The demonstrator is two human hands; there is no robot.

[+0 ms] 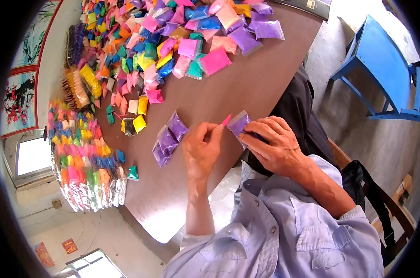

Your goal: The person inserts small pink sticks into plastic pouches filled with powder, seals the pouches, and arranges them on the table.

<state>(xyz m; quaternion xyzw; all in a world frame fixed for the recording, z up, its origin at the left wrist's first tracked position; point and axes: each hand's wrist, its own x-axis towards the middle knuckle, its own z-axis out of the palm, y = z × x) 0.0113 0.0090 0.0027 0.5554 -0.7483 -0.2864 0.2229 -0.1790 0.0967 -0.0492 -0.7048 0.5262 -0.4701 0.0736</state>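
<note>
My left hand (201, 149) is closed in a pinch at the near edge of the brown table. A small, flat, pink pointed piece (226, 120) sticks out from its fingertips; its exact kind cannot be made out. Just to the right, my right hand (278, 142) grips a clear packet of purple material (239, 124), its fingers wrapped over the lower side. The pink tip is close beside this packet's upper left edge; whether they touch is unclear. Left of my left hand, several purple packets (168, 140) lie together in a small group on the tabletop.
A large heap of colourful small packets (173, 41) covers the far side of the brown table (210, 95). Bundled rows of packets (82, 157) lie along the left edge, near a lone green packet (133, 173). A blue stool-like table (381, 60) stands at right.
</note>
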